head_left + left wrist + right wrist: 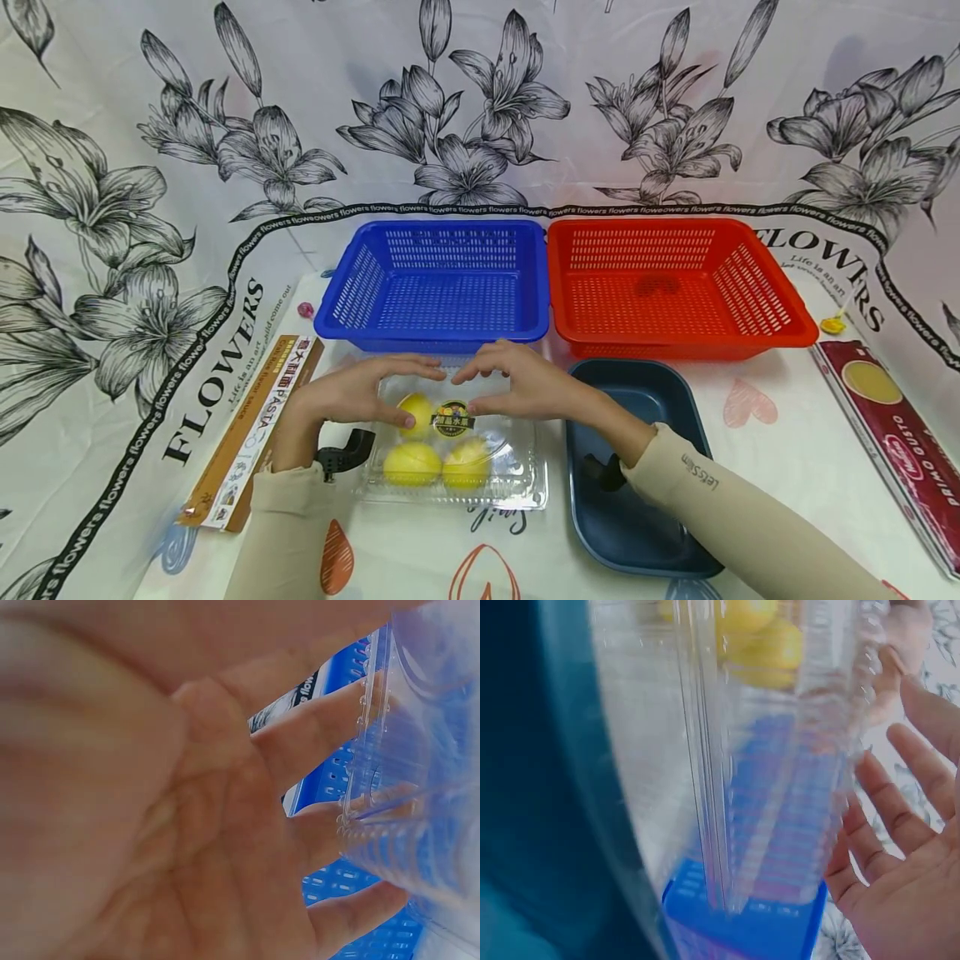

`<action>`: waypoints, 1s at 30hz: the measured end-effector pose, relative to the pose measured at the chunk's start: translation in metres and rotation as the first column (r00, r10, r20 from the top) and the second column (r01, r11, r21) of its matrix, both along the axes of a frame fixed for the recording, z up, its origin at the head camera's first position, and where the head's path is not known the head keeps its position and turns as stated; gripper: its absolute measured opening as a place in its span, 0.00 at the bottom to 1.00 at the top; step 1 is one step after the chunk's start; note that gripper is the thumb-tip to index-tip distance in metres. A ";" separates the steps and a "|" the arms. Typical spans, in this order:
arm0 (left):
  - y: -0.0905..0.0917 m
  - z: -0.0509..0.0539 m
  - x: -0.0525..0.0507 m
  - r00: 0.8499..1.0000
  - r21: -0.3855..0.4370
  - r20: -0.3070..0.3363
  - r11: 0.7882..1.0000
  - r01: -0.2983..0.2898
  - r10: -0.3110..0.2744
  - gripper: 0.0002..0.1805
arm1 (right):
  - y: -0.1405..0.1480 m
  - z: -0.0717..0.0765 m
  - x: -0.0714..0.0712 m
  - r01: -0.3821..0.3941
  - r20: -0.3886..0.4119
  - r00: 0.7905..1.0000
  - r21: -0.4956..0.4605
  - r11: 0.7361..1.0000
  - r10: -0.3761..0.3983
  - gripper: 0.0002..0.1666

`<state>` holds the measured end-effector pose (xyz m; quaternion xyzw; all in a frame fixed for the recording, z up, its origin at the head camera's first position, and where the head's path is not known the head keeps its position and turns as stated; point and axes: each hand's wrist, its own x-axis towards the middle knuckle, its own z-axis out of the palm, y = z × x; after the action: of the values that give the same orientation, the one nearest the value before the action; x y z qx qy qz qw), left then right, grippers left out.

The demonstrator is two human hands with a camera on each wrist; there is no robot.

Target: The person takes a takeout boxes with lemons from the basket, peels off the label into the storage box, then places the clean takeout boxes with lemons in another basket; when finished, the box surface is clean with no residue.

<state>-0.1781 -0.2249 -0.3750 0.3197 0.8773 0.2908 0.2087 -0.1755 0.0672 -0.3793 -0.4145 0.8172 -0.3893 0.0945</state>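
A clear plastic box point(517, 458) with a round fruit label on its lid point(453, 418) lies on the cloth in the head view. Three yellow fruits point(412, 463) show through it. From the left, my left hand point(358, 390) reaches over the lid with its thumb near one fruit. My right hand point(525, 382) comes in from the right, its thumb close to the label. In the left wrist view the fingers point(311, 735) stretch out to the box's ridged edge. The right wrist view has spread, loosely bent fingers point(892, 810) beside the ridged wall. Neither hand grips anything.
Behind the box stand a blue basket point(431, 343) and a red basket point(682, 350). A dark blue tray point(637, 533) lies under my right forearm. At the left is a pasta box point(251, 442); at the right, a dark red package point(888, 442). Small pink point(305, 310) and yellow point(832, 325) lollipop-like items lie near the baskets.
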 end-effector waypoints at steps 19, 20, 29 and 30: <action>0.001 0.000 0.000 1.000 0.025 0.006 1.000 0.006 -0.006 0.35 | -0.017 -0.006 0.007 0.013 -0.038 0.999 0.144 0.990 -0.008 0.25; 0.001 0.000 0.000 1.000 0.030 0.007 1.000 0.008 -0.008 0.35 | -0.018 -0.006 0.007 0.014 -0.043 0.999 0.155 0.988 -0.007 0.25; 0.000 -0.001 -0.001 1.000 0.041 0.006 0.999 0.016 -0.017 0.35 | -0.019 -0.004 0.009 0.011 -0.084 0.996 0.206 0.978 0.007 0.24; 0.000 -0.001 -0.001 1.000 0.040 0.006 0.999 0.016 -0.016 0.35 | -0.019 -0.004 0.009 0.011 -0.084 0.996 0.207 0.978 0.007 0.23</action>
<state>-0.1792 -0.2252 -0.3760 0.3299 0.8681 0.3074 0.2075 -0.1666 0.0478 -0.3828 -0.4175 0.8570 -0.2842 0.1021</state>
